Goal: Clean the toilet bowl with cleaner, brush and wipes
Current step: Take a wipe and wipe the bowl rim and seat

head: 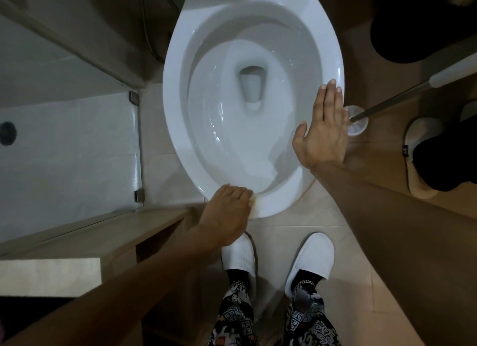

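The white toilet bowl point(175, 95) fills the middle of the head view, seat up, water in the drain. My left hand point(227, 214) presses a pale yellowish wipe point(255, 207) against the near rim of the bowl; only a small edge of the wipe shows under the fingers. My right hand point(322, 129) lies flat with fingers spread on the right side of the rim, holding nothing. The toilet brush point(392, 98) stands in its white holder point(357, 123) on the floor just right of my right hand. No cleaner bottle is in view.
A glass shower door point(136, 149) and white shower tray point(67, 139) lie to the left. A wooden ledge point(103, 232) runs at the near left. A dark bin point(423, 28) stands at the top right. Another person's slippered foot point(423, 160) is at the right. My white slippers point(307, 260) stand on beige tiles.
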`<action>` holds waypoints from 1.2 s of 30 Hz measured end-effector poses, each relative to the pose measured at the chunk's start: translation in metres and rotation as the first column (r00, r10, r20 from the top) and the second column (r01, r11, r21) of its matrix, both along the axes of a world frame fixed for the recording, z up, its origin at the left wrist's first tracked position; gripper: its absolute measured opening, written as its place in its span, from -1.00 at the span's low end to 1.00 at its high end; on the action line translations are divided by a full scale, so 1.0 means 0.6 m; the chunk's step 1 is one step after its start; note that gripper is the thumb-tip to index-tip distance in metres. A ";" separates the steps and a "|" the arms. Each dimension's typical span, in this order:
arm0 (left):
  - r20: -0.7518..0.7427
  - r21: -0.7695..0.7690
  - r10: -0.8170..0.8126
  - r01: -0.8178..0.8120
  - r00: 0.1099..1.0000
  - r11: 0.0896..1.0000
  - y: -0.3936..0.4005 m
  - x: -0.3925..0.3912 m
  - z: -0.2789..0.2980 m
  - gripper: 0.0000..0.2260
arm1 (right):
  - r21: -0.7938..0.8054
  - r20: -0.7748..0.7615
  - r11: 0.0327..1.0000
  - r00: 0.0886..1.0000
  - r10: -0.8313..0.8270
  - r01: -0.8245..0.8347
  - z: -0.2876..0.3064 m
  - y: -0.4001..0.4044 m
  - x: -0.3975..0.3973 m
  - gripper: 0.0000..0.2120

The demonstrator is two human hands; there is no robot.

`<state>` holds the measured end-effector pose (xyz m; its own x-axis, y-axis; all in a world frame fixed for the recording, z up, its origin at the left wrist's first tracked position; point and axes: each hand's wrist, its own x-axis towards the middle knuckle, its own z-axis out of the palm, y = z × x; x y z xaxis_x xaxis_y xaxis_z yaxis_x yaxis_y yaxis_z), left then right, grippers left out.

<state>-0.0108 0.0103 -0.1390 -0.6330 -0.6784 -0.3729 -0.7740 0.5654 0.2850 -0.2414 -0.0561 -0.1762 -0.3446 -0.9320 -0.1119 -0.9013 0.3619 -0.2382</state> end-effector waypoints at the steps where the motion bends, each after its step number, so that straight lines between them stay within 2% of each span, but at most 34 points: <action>1: -0.009 0.013 0.018 -0.018 1.000 1.000 0.005 -0.006 0.002 -0.61 | -0.002 -0.003 1.000 1.000 0.000 0.000 -0.001 0.000 0.000 -0.28; 7: -0.014 0.035 0.066 -0.066 0.998 0.997 0.015 -0.005 0.005 -0.61 | -0.008 -0.008 1.000 1.000 -0.002 0.002 -0.002 -0.001 0.000 -0.28; 10: -0.086 0.075 0.141 -0.134 0.986 0.988 0.029 -0.046 0.000 -0.68 | 0.004 -0.013 1.000 1.000 0.000 0.000 0.000 -0.001 -0.001 -0.28; 13: -0.156 0.092 0.186 -0.173 0.970 0.981 0.036 -0.065 0.002 -0.65 | -0.001 -0.010 1.000 1.000 -0.001 0.001 -0.001 -0.001 -0.001 -0.28; 16: -0.137 0.093 0.046 -0.033 0.990 0.995 0.035 -0.030 -0.003 -0.59 | -0.003 -0.011 1.000 1.000 -0.002 0.002 0.000 0.000 0.001 -0.28; 19: -0.029 -0.001 -0.140 0.140 0.990 0.990 0.022 0.028 -0.015 -0.56 | -0.007 -0.003 1.000 1.000 -0.004 0.004 0.003 0.000 0.001 -0.27; 22: 0.018 -0.066 -0.192 0.192 0.981 0.979 -0.003 0.085 -0.022 -0.54 | -0.010 0.002 1.000 1.000 0.000 0.000 0.004 0.000 0.000 -0.27; 26: 0.039 -0.060 -0.055 0.057 0.998 0.997 -0.035 0.118 -0.020 -0.51 | -0.009 0.013 1.000 1.000 0.000 0.000 0.004 0.000 0.001 -0.27; 32: 0.026 -0.071 0.030 -0.029 0.999 0.997 -0.014 0.104 -0.020 -0.51 | 0.005 0.017 1.000 1.000 -0.001 0.001 0.007 -0.001 0.000 -0.27; 36: -0.032 -0.051 0.338 -0.339 0.941 0.939 -0.072 0.115 -0.025 -0.49 | 0.010 0.014 1.000 1.000 0.002 -0.002 0.007 0.000 0.001 -0.26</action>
